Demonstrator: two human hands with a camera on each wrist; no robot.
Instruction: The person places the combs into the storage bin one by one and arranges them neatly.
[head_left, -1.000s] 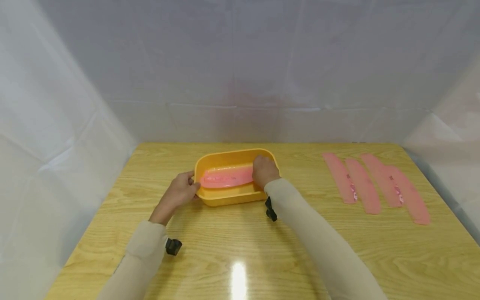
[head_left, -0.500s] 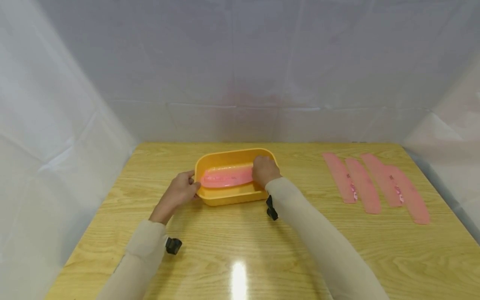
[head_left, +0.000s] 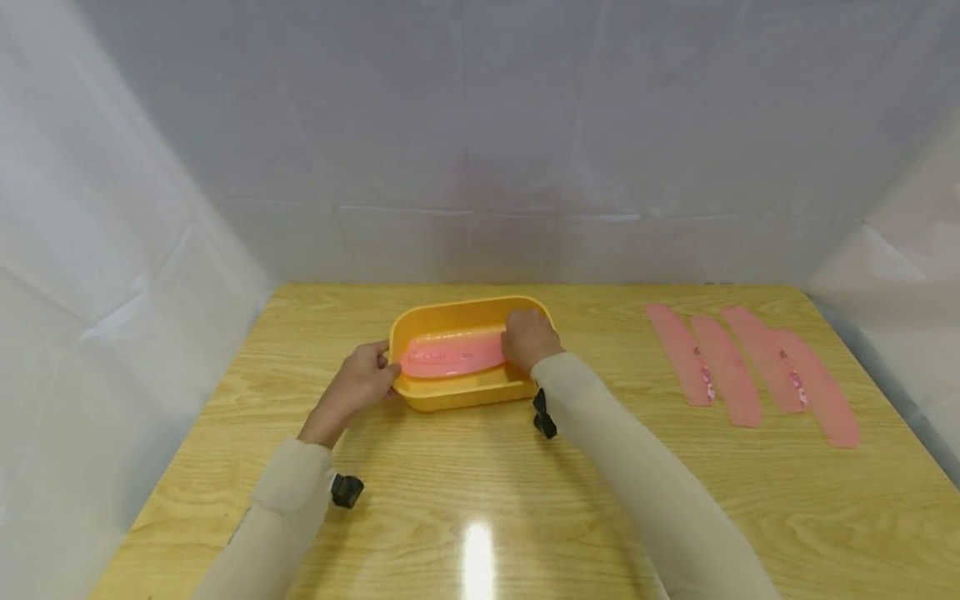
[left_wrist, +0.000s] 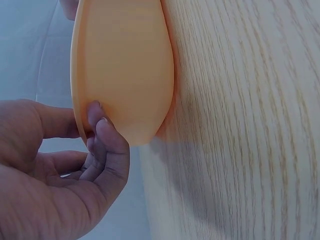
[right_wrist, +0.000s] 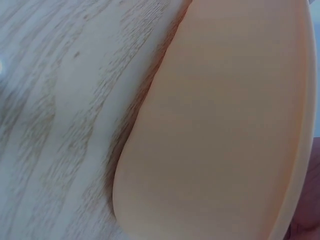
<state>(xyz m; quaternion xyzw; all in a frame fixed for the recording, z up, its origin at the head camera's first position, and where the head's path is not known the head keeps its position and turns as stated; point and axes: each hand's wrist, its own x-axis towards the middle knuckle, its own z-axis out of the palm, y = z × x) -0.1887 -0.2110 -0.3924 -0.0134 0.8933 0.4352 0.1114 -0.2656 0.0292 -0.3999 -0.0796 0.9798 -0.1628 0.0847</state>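
A yellow-orange plastic tub [head_left: 465, 402] with a raised rim stands towards the back of the table. In it lies a long, flat, glossy pink strip [head_left: 442, 357] with small dark print. My left hand [head_left: 360, 381] pinches the tub's left end; in the left wrist view that hand [left_wrist: 75, 175] has its fingers bent at the rim [left_wrist: 75, 65]. Inside the right end, my right hand [head_left: 531, 339] is curled over the strip's right end and holds it, its fingertips hidden. Mostly the tub's outer wall [right_wrist: 210, 120] fills the right wrist view, with part of the right hand [right_wrist: 307, 200] behind the rim.
At the right of the wooden table [head_left: 450, 483], several similar pink strips [head_left: 727, 371] lie flat and slanting, some with printed marks. Pale sheeting [head_left: 465, 167] hangs behind the table and on both sides. A black wrist camera [head_left: 347, 492] sits on the left sleeve.
The right hand has shifted very slightly left inside the tub. Nothing else has visibly moved; the left hand keeps its hold on the rim.
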